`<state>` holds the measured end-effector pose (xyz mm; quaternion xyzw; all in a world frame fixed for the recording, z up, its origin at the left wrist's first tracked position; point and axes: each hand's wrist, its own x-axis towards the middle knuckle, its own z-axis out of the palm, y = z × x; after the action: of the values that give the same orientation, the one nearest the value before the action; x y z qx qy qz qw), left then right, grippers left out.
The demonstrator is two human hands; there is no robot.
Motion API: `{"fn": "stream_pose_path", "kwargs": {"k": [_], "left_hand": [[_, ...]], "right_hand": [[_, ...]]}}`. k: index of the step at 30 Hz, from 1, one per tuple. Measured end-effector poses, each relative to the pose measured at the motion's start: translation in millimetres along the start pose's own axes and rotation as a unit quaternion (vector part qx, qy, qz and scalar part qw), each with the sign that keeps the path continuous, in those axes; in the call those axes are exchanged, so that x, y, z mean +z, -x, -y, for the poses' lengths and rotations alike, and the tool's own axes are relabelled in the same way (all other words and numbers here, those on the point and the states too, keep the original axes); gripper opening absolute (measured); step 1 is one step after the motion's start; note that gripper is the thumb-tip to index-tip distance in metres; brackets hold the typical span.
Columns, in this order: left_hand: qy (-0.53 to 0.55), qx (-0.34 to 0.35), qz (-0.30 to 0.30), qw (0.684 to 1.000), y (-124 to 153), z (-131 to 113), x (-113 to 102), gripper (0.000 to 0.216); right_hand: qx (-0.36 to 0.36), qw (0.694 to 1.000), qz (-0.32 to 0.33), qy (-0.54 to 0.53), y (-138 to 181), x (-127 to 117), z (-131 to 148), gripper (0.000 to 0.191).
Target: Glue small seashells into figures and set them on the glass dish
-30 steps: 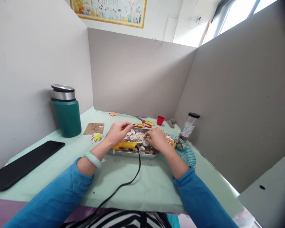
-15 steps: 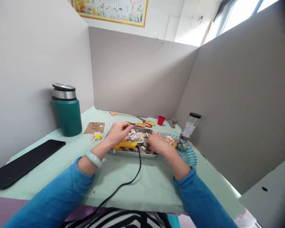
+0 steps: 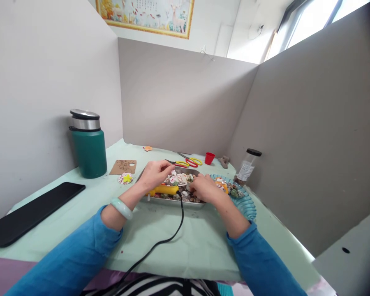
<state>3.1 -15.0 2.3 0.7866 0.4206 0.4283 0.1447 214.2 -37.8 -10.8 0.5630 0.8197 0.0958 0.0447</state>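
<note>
A metal tray [image 3: 172, 201] full of small shells [image 3: 180, 179] lies in front of me. My left hand [image 3: 156, 173] hovers over its far left part, thumb and fingertips pinched together; whatever they hold is too small to make out. My right hand [image 3: 206, 187] reaches into the tray's right side, fingers bent down among the shells, their tips hidden. A yellow-handled tool [image 3: 165, 189] with a black cord [image 3: 172, 234] rests across the tray's near left side, below my left hand; its front end is hidden.
Right of the tray is a blue ribbed plate [image 3: 248, 205] with shells. Scissors [image 3: 191, 161], a red cup [image 3: 209, 158] and a clear jar [image 3: 246, 166] stand farther back. On the left are a green bottle [image 3: 89, 152], a brown card [image 3: 123, 166], a flower-decorated disc [image 3: 126, 178] and a black slab [image 3: 33, 213].
The view has shifted slightly. My left hand stays pinched in nearly the same place, and my right fingers remain down in the shells with only a slight movement.
</note>
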Motion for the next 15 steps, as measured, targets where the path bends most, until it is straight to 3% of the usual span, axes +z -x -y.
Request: {"fn": "stream_pose_path", "kwargs": {"k": [10, 13, 15], "left_hand": [[0.002, 0.012, 0.004, 1.000, 1, -1, 1, 0.038], [0.006, 0.015, 0.012, 1.000, 2, -2, 1, 0.036], [0.016, 0.014, 0.022, 1.000, 2, -2, 2, 0.031]], "right_hand": [[0.044, 0.995, -0.073, -0.042, -9, 9, 3, 0.012], [0.045, 0.981, -0.125, -0.139, -8, 11, -2, 0.014], [0.016, 0.953, -0.165, -0.253, -8, 11, -3, 0.013]]}}
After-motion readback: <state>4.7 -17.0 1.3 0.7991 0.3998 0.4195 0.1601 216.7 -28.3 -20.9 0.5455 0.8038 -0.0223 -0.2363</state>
